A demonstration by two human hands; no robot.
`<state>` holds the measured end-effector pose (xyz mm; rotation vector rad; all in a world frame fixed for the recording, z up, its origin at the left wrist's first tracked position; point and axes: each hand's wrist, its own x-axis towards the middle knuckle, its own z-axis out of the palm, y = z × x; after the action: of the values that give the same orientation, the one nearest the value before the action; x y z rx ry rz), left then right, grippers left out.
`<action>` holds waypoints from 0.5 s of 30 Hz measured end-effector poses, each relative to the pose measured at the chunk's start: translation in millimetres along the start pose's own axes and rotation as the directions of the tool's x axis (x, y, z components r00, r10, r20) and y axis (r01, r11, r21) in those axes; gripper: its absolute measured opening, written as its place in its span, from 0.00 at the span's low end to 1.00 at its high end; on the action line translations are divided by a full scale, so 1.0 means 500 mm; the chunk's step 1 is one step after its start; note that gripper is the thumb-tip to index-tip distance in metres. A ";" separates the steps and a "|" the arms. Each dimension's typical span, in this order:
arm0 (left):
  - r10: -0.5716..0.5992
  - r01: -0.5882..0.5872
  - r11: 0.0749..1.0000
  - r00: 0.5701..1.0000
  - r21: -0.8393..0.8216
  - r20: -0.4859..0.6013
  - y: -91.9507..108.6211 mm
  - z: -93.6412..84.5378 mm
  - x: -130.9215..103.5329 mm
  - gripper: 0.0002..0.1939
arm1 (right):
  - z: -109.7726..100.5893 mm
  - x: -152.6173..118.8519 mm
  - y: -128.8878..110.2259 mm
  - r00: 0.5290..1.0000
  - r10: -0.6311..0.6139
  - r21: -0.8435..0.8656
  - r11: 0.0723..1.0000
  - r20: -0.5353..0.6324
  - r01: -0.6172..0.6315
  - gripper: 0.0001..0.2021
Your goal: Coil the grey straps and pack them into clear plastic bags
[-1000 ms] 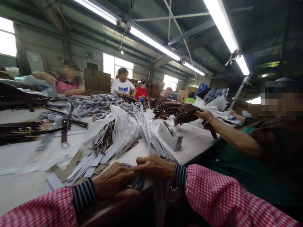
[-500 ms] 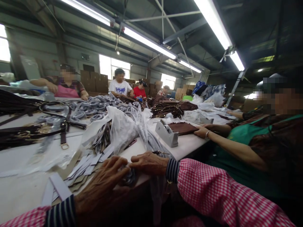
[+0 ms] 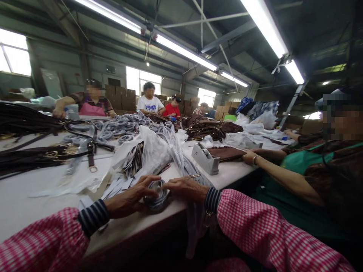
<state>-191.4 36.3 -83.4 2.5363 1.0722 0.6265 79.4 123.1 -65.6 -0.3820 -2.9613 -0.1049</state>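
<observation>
We observed a long white table (image 3: 34, 189) running away from us, with several people seated along its far side and one person in a green top at our right. That person's hand (image 3: 249, 156) lay flat beside a brown leather piece (image 3: 225, 153) near the table's edge. On the left of the table lay dark brown straps (image 3: 42, 156) with metal buckles, and past them a heap of grey coils wrapped in plastic (image 3: 119, 126). In the middle sat a pile of clear plastic bags (image 3: 154, 151), some spilling over the near edge of the table. A grey tape dispenser (image 3: 205, 158) stood just beside the brown leather piece. White paper tags (image 3: 116, 187) were scattered near our left arm. Our left hand (image 3: 129, 198) and right hand (image 3: 185, 188) met at the near edge of the table, both in pink checked sleeves with striped cuffs. Between them lay a small coiled belt in a plastic wrap (image 3: 155, 194), resting on the table top. The left fingers were curled over its left side and the right fingers pressed on its right side, so both hands were closed on the coil. A small metal clip (image 3: 194, 176) showed just behind the right hand, touching the plastic bags.
</observation>
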 end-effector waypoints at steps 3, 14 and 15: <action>-0.001 0.001 1.000 0.995 -0.003 0.096 -0.013 -0.026 0.021 0.33 | -0.007 0.028 0.007 0.996 0.037 -0.010 0.999 0.086 -0.036 0.14; -0.190 0.177 0.916 0.982 0.359 0.001 0.071 -0.013 0.069 0.19 | -0.019 0.095 0.002 0.969 0.152 -0.006 0.988 0.193 -0.153 0.11; -0.221 0.224 0.905 0.974 0.362 -0.050 0.076 0.003 0.069 0.16 | -0.018 0.091 -0.001 0.969 0.162 -0.007 0.986 0.187 -0.164 0.10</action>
<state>-146.5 36.2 -58.7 2.6531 1.5838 0.4037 37.1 133.0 -49.5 -0.6673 -3.0959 -0.0383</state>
